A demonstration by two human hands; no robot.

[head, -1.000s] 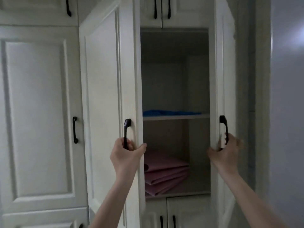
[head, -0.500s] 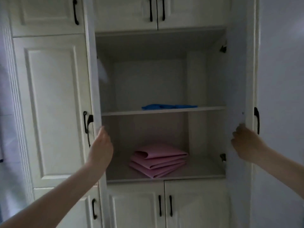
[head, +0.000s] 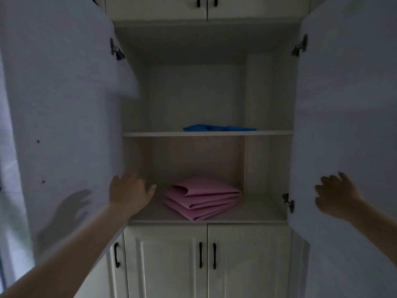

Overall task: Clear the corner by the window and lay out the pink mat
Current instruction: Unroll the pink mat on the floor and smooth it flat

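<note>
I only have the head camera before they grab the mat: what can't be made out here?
- Blue item, head view: the shelf edge hides most of it; what it is stays unclear.
- Pink mat: folded, so full size and underside are hidden.
- Corner by the window: out of frame.
- Left hand and right hand: motion-blurred; contact with the open doors is uncertain.

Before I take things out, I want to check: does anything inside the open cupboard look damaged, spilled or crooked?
Nothing stands out. The pink mat lies folded on the lower shelf, and a blue cloth lies flat on the upper shelf.
</note>
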